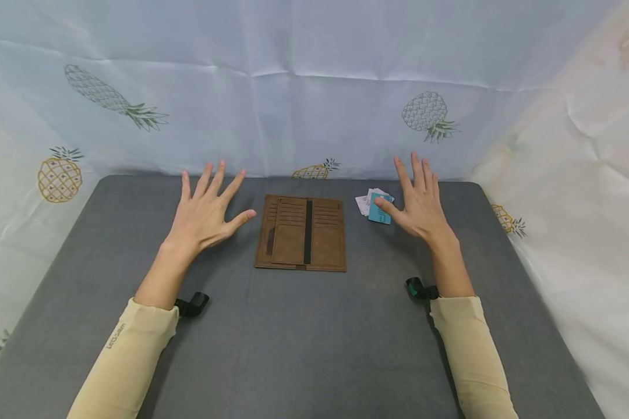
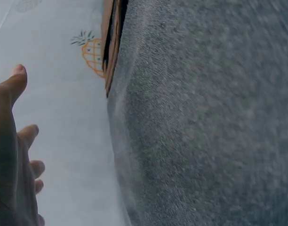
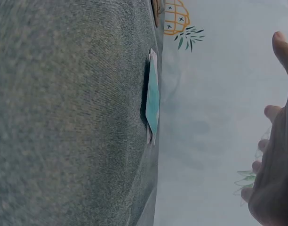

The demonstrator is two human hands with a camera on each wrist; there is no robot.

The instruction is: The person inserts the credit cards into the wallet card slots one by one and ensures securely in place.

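A brown wallet [image 1: 288, 244] lies opened flat on the grey table, with card slots on both sides and a dark band down its middle. Left of it, my left hand [image 1: 201, 215] hovers with fingers spread and holds nothing. To the wallet's right lies a small pile of cards, a teal card [image 1: 380, 213] on top of paler cards [image 1: 363, 203]. My right hand [image 1: 421, 203] is spread beside the pile, its thumb overlapping the teal card in the head view. The right wrist view shows the teal card [image 3: 152, 101] edge-on, apart from that hand.
The grey tabletop [image 1: 293, 337] reaches back to a white curtain [image 1: 325, 116] printed with pineapples. More of this cloth hangs at both sides. A black wrist strap mount [image 1: 193, 304] sits on the left wrist, another mount [image 1: 420, 289] on the right.
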